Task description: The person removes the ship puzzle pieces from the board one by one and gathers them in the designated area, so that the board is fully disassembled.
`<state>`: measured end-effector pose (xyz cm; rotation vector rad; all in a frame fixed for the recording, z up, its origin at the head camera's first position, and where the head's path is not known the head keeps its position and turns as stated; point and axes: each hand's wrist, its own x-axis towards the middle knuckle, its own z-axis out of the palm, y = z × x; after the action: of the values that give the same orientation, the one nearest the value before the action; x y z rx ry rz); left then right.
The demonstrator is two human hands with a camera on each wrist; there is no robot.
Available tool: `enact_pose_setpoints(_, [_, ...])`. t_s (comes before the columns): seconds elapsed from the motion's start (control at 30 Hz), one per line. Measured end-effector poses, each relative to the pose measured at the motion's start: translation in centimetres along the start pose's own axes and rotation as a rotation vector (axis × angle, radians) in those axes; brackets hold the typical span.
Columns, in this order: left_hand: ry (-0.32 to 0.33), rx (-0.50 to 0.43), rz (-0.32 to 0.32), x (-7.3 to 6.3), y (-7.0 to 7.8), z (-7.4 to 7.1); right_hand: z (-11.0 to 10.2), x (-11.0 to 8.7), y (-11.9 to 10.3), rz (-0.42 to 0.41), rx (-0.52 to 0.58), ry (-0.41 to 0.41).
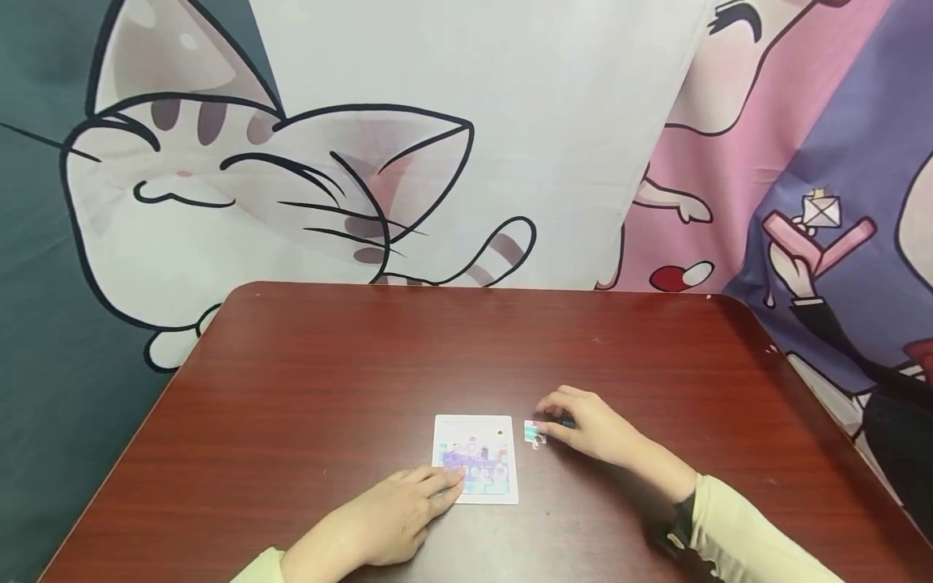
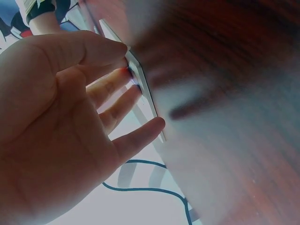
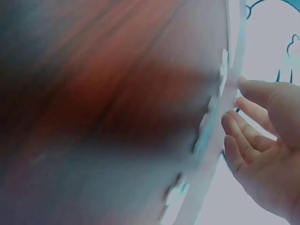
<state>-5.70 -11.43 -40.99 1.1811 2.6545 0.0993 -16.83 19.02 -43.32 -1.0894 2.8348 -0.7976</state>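
Jigsaw board (image 1: 475, 419) lies flat on the reddish-brown counter (image 1: 350, 372), a near-square sheet with a white border. Its lower part carries a printed picture in purple, pink and pale blue, cut by puzzle seams; the upper part is paler, with a small dark spot near the right corner.

The left hand (image 1: 394, 514) rests on the board's lower left corner. Its grip is relaxed and spread, fingers nearly straight, and it is closed around nothing; the left wrist view shows the fingertips against the board, which appears edge-on there.

Just right of the board lies a teal-and-white jigsaw piece (image 1: 530, 431). The right hand (image 1: 586, 425) is over this spot, thumb tip close to the piece; whether they touch, I cannot tell. This grip is half open, fingers loosely bent with space between them and the thumb, and nothing is held. A bit of blue shows beneath the hand. In the right wrist view several loose pieces (image 3: 205, 126) lie in a row on the counter, seen nearly edge-on and blurred.

Pale yellow-green sleeves (image 1: 743, 526) cover both forearms, and a dark band (image 1: 681, 518) circles the right wrist. Behind the counter hangs a printed backdrop (image 1: 568, 105) with a smiling cartoon cat (image 1: 189, 235).
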Motion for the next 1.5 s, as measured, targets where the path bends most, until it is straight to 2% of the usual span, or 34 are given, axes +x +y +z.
enact_pose_setpoints(0.13, [-0.009, -0.031, -0.007, -0.1, 0.0, 0.1, 0.1, 1.2, -0.8, -0.023, 0.008, -0.036])
enact_pose_setpoints(0.3, [0.002, -0.015, 0.004, -0.1, -0.2, 0.3, 0.1, 2.5, -1.6, -0.044, 0.006, -0.051])
enact_pose_setpoints(0.53, [0.005, -0.02, -0.002, -0.1, -0.2, 0.2, 0.7, 4.1, -2.9, -0.101, 0.073, -0.124])
enact_pose_setpoints(0.77, [0.012, -0.022, -0.001, 0.1, -0.1, 0.2, 2.0, 4.4, -3.5, -0.1, 0.125, -0.144])
enact_pose_setpoints(1.0, [0.005, -0.032, 0.001, 0.5, 0.2, 0.2, 3.6, 4.1, -4.6, -0.121, 0.158, -0.216])
enact_pose_setpoints(1.23, [0.037, -0.014, 0.008, 0.4, 0.4, 0.3, 4.2, 4.8, -5.7, -0.13, 0.111, -0.245])
enact_pose_setpoints(1.5, [0.03, 0.032, -0.012, 0.3, 0.4, 0.1, 5.1, 6.1, -7.0, -0.148, 0.082, -0.3])
